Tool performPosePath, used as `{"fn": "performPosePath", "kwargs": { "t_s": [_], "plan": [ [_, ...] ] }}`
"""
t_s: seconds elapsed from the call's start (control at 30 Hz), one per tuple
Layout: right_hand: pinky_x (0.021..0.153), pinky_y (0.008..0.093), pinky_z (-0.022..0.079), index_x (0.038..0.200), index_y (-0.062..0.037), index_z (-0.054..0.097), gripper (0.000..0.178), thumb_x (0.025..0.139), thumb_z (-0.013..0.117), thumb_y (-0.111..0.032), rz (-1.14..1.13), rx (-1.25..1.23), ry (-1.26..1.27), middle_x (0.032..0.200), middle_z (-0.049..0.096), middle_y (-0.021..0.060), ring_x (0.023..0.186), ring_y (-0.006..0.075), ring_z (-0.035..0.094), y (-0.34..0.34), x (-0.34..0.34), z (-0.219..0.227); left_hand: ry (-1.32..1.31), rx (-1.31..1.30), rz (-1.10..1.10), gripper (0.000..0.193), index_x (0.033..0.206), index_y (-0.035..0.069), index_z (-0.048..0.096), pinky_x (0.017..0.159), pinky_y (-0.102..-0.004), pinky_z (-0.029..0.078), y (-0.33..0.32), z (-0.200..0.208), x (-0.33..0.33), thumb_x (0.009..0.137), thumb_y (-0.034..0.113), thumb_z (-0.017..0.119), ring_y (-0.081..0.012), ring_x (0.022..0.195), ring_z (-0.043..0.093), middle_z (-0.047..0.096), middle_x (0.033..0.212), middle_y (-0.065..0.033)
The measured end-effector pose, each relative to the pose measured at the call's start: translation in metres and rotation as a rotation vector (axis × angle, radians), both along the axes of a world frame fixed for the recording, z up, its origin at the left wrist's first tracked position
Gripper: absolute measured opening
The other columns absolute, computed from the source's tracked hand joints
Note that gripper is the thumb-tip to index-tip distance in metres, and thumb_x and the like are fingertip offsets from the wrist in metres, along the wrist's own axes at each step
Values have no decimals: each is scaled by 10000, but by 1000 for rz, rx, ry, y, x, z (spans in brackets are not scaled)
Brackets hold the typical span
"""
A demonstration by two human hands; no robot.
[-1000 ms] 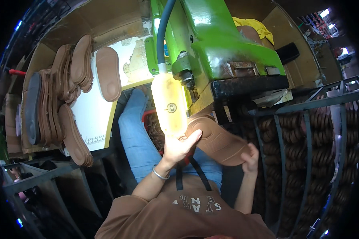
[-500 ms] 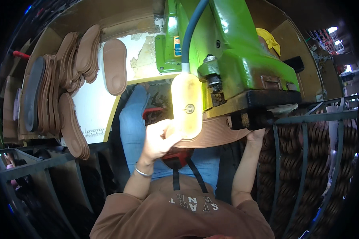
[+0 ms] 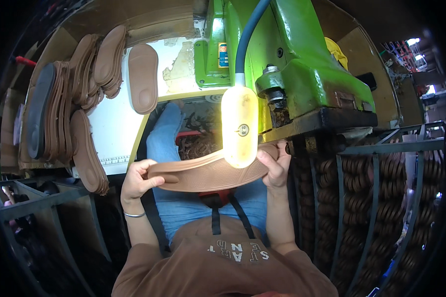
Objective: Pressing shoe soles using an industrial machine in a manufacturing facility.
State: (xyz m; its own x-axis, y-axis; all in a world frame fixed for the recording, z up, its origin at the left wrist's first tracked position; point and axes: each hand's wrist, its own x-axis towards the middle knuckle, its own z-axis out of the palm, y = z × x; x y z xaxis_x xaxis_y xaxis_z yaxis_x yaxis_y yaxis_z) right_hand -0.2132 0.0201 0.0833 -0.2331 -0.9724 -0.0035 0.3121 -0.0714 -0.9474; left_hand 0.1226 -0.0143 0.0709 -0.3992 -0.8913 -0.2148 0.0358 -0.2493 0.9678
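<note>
A long brown shoe sole (image 3: 208, 176) is held crosswise over my lap, bent into a curve with its textured face showing. My left hand (image 3: 139, 181) pinches its left end between thumb and fingers. My right hand (image 3: 276, 166) grips the other end, thumb on the face, just below the green machine (image 3: 302, 64). A glowing oval lamp (image 3: 240, 131) on a blue-grey flexible neck hangs in front of the sole and hides part of its upper edge.
Stacks of brown soles (image 3: 59, 114) lie on the white tabletop at left, a grey sole (image 3: 41, 111) beside them. One brown sole (image 3: 143, 79) lies apart. Brown trimmings (image 3: 200, 146) fill a red container between my knees. Metal racks (image 3: 339, 198) with many brown pieces stand at right.
The sole has come left and down, away from the machine head. My left hand has shifted left to its end; my right hand has moved left and now shows more fully.
</note>
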Motion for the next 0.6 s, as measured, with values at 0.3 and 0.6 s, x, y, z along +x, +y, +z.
{"fn": "performPosePath", "kwargs": {
  "t_s": [0.3, 0.6],
  "plan": [
    [817, 261, 449, 1073, 24, 573, 352, 737, 670, -10, -61, -75, 142, 1001, 628, 64, 910, 126, 583, 2, -5, 6, -341, -292, -321, 275, 899, -24, 648, 647, -256, 479, -17, 34, -57, 688, 105, 767, -117, 655, 600, 653, 725, -87],
    [807, 262, 443, 956, -34, 491, 163, 820, 580, -26, -311, -59, -18, 930, 599, 61, 860, 117, 567, 14, -49, 6, -248, -728, -316, 217, 830, 42, 694, 551, -282, 455, -54, 84, -116, 696, 205, 748, -208, 544, 575, 641, 694, -71]
  ]
}}
